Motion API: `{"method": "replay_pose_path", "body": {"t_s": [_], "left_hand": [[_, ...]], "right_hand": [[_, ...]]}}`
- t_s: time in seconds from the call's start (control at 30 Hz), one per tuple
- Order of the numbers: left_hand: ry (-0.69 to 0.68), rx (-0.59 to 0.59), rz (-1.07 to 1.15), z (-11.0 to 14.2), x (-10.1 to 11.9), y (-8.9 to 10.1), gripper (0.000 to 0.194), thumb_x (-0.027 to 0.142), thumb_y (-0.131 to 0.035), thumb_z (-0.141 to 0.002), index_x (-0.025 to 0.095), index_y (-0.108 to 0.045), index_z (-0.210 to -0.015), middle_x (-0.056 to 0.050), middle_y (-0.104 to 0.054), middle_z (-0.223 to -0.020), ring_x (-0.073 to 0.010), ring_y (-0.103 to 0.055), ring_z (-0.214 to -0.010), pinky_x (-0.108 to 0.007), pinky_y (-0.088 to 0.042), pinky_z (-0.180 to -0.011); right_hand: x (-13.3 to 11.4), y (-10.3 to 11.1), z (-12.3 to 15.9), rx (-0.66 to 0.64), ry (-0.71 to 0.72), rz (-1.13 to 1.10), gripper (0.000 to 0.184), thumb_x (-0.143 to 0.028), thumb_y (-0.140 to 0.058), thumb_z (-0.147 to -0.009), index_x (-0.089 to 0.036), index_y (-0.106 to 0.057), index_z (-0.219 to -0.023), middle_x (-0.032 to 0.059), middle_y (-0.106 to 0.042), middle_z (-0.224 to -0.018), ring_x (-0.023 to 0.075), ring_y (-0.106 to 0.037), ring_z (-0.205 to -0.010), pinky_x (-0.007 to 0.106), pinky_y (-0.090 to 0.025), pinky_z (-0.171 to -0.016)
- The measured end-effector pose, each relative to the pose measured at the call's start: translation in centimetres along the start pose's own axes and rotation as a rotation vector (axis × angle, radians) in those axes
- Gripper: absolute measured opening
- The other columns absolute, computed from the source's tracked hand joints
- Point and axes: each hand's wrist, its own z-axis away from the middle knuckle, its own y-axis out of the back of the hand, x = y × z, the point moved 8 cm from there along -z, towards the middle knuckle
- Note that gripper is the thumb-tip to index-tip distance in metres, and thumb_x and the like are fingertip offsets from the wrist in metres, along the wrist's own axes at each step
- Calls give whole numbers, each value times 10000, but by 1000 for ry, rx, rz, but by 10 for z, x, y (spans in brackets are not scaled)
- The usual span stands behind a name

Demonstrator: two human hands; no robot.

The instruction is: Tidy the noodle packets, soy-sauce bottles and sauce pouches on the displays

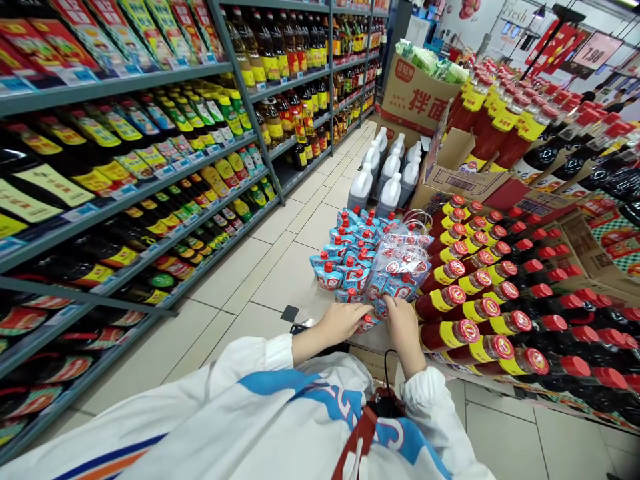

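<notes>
My left hand (344, 319) is at the front edge of a display of blue-and-white spouted pouches with red caps. Its fingers are closed on a pouch (367, 324) in the front row. Beside it, my right hand (402, 325) has its fingers curled around another small pouch (380, 307), whose lower part is hidden by the hand. Beyond my hands stand several rows of the same pouches (350, 247). To their right lie pouches in clear plastic bags (400, 260) with looped handles.
Red-sauce bottles (465, 310) with red lids crowd close to my right hand. White-topped jugs (361, 183) stand behind the pouches, near a cardboard box (420, 97). Shelves of bottles (200, 133) line the left, across a tiled aisle (280, 260).
</notes>
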Motion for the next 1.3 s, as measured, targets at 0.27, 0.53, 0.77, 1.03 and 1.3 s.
{"method": "replay_pose_path", "body": {"t_s": [0.27,0.53,0.77,1.03,1.3], "left_hand": [[1,-28,-35,-27,16,1,244,67,-541,-899,189,-622,-1094,-107,-747,-1032,-242,-735,-888,-298,-538,-693],[-25,-3,-63,-57,26,1,230,28,-550,-902,168,-575,-1083,-142,-737,-972,-254,-729,-952,-321,-561,-742],[-41,7,-77,-56,25,0,209,37,-540,-895,152,-604,-1058,-145,-741,-911,-256,-726,-899,-337,-569,-735],[-162,213,40,-33,10,51,390,167,-479,-980,172,-538,-1365,-143,-685,-1259,-268,-609,-1200,-368,-540,-917],[51,163,120,8,-79,57,182,312,-566,-969,227,-676,-1086,-75,-747,-1047,-245,-708,-940,-328,-534,-796]], "right_hand": [[5,30,-15,-162,-31,224,245,-60,-451,-977,-166,-661,-1041,133,-702,-1046,238,-658,-1002,302,-442,-798],[17,24,-9,-267,-95,242,248,-62,-459,-981,-160,-669,-1071,126,-738,-1009,249,-718,-954,286,-453,-694],[23,22,-3,-282,-111,248,240,-83,-459,-987,-170,-665,-1073,120,-736,-1002,241,-727,-920,275,-423,-613],[21,27,1,-216,-79,209,259,-74,-514,-952,-184,-634,-1154,90,-723,-1087,217,-684,-1013,257,-435,-681],[-4,3,-22,-245,47,71,347,-189,-546,-979,-220,-587,-1323,97,-712,-1208,223,-663,-1114,274,-465,-855]]}}
